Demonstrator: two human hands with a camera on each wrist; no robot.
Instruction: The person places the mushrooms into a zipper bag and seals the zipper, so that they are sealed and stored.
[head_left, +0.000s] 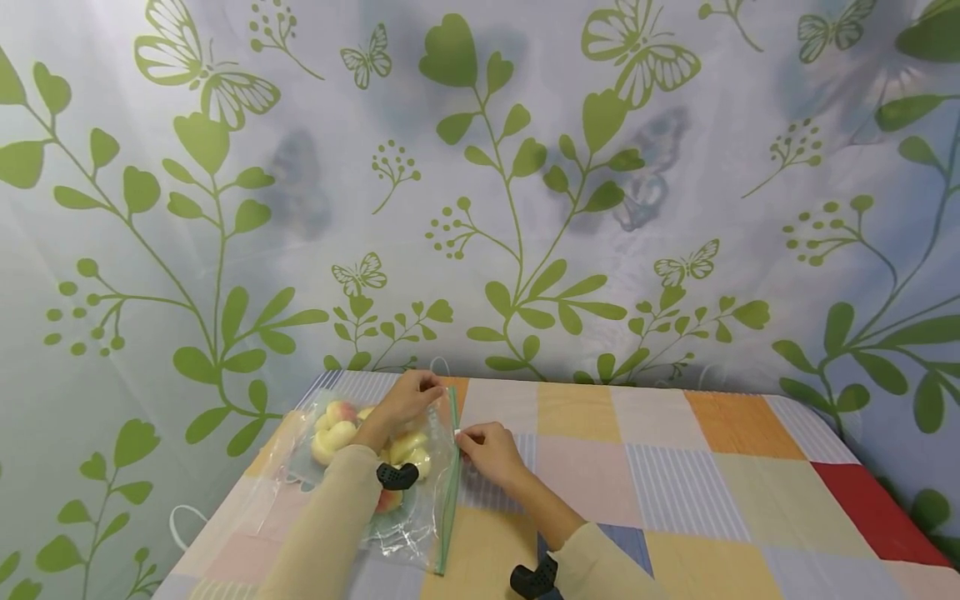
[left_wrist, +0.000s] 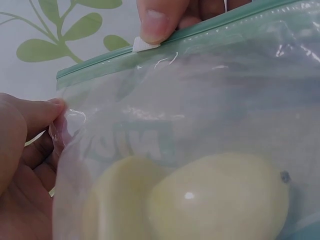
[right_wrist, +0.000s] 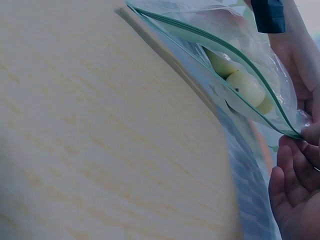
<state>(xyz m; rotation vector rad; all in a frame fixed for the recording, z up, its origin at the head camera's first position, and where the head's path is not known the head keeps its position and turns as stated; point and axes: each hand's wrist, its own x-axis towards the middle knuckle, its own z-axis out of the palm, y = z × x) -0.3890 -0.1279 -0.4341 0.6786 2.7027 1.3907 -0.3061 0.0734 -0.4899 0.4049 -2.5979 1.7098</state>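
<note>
A clear slider bag [head_left: 408, 537] with a green zip edge [head_left: 448, 517] lies on the table, holding several pale yellow fruits [head_left: 333, 437], some with a red blush. My left hand [head_left: 405, 400] pinches the plastic at the bag's far end, just below the zip, as the left wrist view shows. With thumb and fingers, my right hand [head_left: 491, 452] pinches the white slider [left_wrist: 145, 45] on the green edge. Between slider and near end, the bag's mouth gapes in the right wrist view, where fruit [right_wrist: 245, 89] shows inside.
A patchwork cloth [head_left: 585, 475] of coloured squares covers the table. Behind it hangs a pale curtain [head_left: 390, 200] printed with green leaves and butterflies. Black bands [head_left: 397, 476] sit on both wrists. A white cord loop [head_left: 180, 521] shows beyond the table's left edge.
</note>
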